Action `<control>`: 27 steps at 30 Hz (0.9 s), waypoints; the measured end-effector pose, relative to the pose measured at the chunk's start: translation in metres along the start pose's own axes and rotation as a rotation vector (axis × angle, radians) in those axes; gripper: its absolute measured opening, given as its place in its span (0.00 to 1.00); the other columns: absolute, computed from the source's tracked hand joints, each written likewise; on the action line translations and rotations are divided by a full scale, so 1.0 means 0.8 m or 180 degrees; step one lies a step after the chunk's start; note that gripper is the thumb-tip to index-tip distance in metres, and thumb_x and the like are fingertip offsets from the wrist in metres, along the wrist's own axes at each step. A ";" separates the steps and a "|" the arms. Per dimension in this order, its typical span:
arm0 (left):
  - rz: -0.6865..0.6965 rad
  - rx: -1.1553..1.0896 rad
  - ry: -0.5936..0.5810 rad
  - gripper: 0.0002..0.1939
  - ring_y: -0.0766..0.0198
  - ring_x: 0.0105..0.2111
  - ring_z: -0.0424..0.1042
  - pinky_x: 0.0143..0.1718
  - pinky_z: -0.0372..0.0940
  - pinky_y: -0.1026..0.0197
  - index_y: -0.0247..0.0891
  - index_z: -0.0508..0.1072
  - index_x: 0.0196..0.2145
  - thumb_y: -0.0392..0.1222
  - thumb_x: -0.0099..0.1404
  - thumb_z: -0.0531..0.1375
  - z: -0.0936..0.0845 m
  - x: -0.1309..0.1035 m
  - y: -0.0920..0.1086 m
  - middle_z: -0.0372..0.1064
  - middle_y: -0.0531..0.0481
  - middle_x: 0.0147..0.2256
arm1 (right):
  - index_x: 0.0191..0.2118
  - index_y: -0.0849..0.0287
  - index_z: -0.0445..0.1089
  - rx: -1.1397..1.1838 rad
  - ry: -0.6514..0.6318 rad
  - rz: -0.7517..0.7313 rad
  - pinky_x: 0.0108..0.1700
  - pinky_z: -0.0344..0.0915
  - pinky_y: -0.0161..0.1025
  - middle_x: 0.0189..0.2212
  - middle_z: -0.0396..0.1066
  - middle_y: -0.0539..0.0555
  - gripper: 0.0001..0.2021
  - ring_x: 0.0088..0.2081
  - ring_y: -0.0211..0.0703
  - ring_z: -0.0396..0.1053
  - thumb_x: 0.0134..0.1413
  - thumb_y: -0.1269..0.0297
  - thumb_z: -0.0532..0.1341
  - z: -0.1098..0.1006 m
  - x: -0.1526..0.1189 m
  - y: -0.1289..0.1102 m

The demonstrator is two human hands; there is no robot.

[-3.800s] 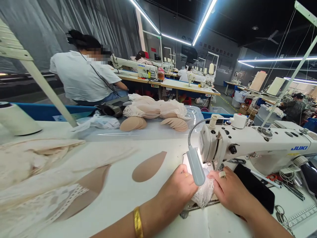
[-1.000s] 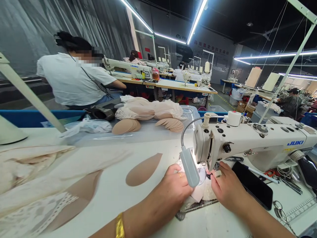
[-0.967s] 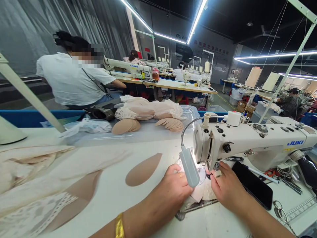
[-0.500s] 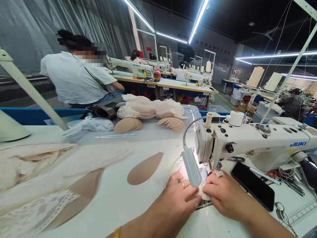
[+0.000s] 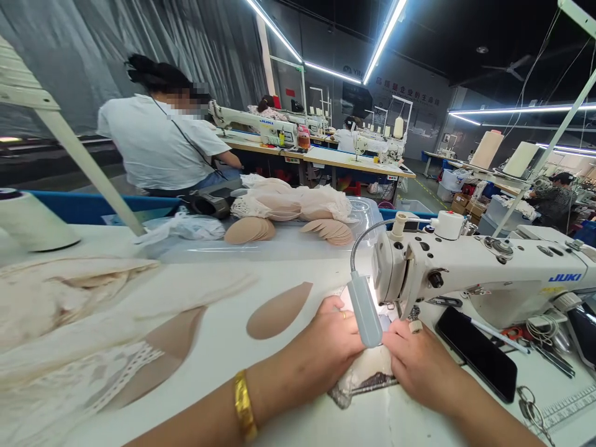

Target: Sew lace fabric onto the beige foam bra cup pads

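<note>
A white sewing machine stands at the right, with a grey lamp on a bent metal neck in front of its needle area. My left hand lies left of the lamp, fingers together, pressing on pale fabric at the needle plate. My right hand is just right of the lamp, its fingertips closed at the same fabric below the presser area. The lamp hides part of the fabric and some fingertips. A beige teardrop-shaped pad lies flat on the table, left of my left hand.
Cream lace fabric spreads over the left table. Stacked beige pads and lace cups sit on a plastic lid behind. A black phone, scissors and a ruler lie right. A person sits beyond.
My left hand has moved forward beside the lamp, and more of the forearm with its gold bracelet shows. My right hand is slightly farther forward. The view has shifted a little.
</note>
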State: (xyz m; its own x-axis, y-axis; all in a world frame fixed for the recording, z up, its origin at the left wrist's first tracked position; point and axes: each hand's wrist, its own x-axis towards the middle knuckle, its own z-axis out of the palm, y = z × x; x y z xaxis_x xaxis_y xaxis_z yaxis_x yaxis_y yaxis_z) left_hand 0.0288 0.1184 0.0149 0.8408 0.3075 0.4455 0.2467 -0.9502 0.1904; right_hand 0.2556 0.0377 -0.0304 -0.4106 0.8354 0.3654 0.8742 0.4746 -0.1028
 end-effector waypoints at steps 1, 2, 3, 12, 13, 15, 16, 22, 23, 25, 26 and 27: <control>0.0008 -0.0044 -0.0048 0.15 0.56 0.42 0.76 0.53 0.56 0.48 0.43 0.77 0.40 0.25 0.71 0.55 -0.001 0.002 -0.003 0.80 0.52 0.41 | 0.36 0.55 0.63 -0.0014 0.0007 0.0018 0.36 0.55 0.40 0.35 0.68 0.52 0.12 0.35 0.46 0.60 0.54 0.81 0.55 0.001 0.000 0.000; 0.0005 -0.0096 -0.0085 0.16 0.55 0.42 0.76 0.54 0.56 0.47 0.43 0.76 0.39 0.25 0.71 0.53 0.000 0.004 -0.006 0.80 0.51 0.41 | 0.36 0.54 0.63 -0.0025 0.0006 0.0037 0.36 0.55 0.40 0.35 0.68 0.52 0.12 0.35 0.46 0.61 0.54 0.81 0.55 0.001 0.000 0.001; -0.0024 -0.0123 -0.0132 0.17 0.55 0.42 0.76 0.54 0.55 0.47 0.42 0.76 0.39 0.25 0.72 0.52 0.002 0.005 -0.009 0.80 0.51 0.41 | 0.36 0.54 0.63 -0.0032 -0.0013 0.0053 0.36 0.55 0.40 0.35 0.68 0.52 0.12 0.35 0.46 0.61 0.54 0.81 0.55 0.002 0.001 0.002; -0.0454 0.0733 -0.0744 0.03 0.53 0.40 0.78 0.53 0.61 0.45 0.39 0.74 0.43 0.36 0.72 0.61 0.007 -0.062 0.046 0.79 0.45 0.45 | 0.48 0.52 0.72 -0.0189 0.0118 -0.0449 0.37 0.65 0.43 0.38 0.73 0.56 0.18 0.36 0.51 0.72 0.62 0.79 0.52 0.018 -0.023 0.031; -0.0560 0.0698 -0.0748 0.04 0.53 0.42 0.78 0.55 0.61 0.45 0.39 0.74 0.45 0.39 0.73 0.62 -0.001 -0.080 0.054 0.79 0.45 0.48 | 0.51 0.51 0.72 -0.0271 0.0188 -0.0589 0.37 0.66 0.43 0.38 0.74 0.55 0.19 0.34 0.50 0.73 0.63 0.79 0.53 0.024 -0.026 0.040; -0.0953 0.0681 -0.0528 0.11 0.51 0.49 0.78 0.58 0.60 0.44 0.41 0.73 0.52 0.41 0.73 0.64 -0.022 -0.121 0.062 0.77 0.45 0.55 | 0.54 0.51 0.72 -0.0501 0.0391 -0.0872 0.33 0.66 0.43 0.38 0.77 0.55 0.23 0.29 0.47 0.73 0.60 0.81 0.52 0.033 -0.030 0.059; -0.1223 0.0764 -0.0348 0.15 0.49 0.53 0.76 0.59 0.60 0.43 0.42 0.72 0.56 0.40 0.72 0.64 -0.034 -0.144 0.062 0.76 0.43 0.59 | 0.55 0.52 0.72 -0.0626 0.0478 -0.0941 0.33 0.66 0.43 0.41 0.79 0.56 0.27 0.28 0.46 0.74 0.57 0.84 0.52 0.036 -0.032 0.066; -0.3324 0.1267 0.0273 0.15 0.29 0.50 0.75 0.54 0.60 0.27 0.34 0.76 0.42 0.32 0.69 0.50 -0.103 -0.241 0.033 0.77 0.26 0.49 | 0.51 0.49 0.75 -0.0301 0.0275 -0.1303 0.34 0.73 0.37 0.34 0.79 0.50 0.20 0.32 0.46 0.80 0.58 0.79 0.59 0.026 -0.041 0.053; -0.3447 0.1149 0.0297 0.14 0.31 0.44 0.76 0.50 0.63 0.29 0.36 0.74 0.36 0.34 0.70 0.48 -0.111 -0.244 0.032 0.77 0.28 0.42 | 0.51 0.49 0.75 -0.0134 0.0167 -0.1223 0.35 0.73 0.36 0.34 0.80 0.50 0.19 0.32 0.45 0.80 0.59 0.78 0.59 0.021 -0.041 0.041; -0.3452 0.0878 0.0355 0.15 0.41 0.34 0.75 0.41 0.67 0.40 0.41 0.68 0.32 0.40 0.73 0.46 -0.122 -0.239 0.037 0.75 0.37 0.32 | 0.50 0.47 0.77 0.0379 -0.0099 -0.0934 0.38 0.75 0.36 0.36 0.80 0.50 0.17 0.35 0.44 0.80 0.65 0.76 0.58 0.011 -0.040 0.009; -0.3416 0.0671 0.0417 0.16 0.46 0.32 0.74 0.38 0.68 0.46 0.42 0.66 0.32 0.44 0.75 0.45 -0.126 -0.232 0.044 0.73 0.42 0.31 | 0.51 0.46 0.77 0.0728 -0.0238 -0.0709 0.41 0.75 0.37 0.38 0.81 0.52 0.16 0.38 0.45 0.80 0.69 0.73 0.57 0.006 -0.039 -0.010; -0.3366 0.0346 0.0531 0.16 0.50 0.32 0.74 0.36 0.68 0.50 0.43 0.66 0.33 0.48 0.77 0.45 -0.129 -0.221 0.053 0.72 0.46 0.30 | 0.54 0.46 0.77 0.1149 -0.0353 -0.0406 0.45 0.76 0.39 0.44 0.81 0.55 0.15 0.43 0.48 0.80 0.73 0.68 0.56 0.001 -0.039 -0.029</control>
State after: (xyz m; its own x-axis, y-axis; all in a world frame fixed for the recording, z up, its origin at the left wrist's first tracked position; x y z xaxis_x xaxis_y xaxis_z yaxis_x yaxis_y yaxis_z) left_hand -0.1595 0.0291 0.0343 0.1018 0.9711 0.2158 0.8587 -0.1953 0.4738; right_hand 0.2475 0.0008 -0.0400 -0.5527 0.7790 0.2960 0.6752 0.6268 -0.3888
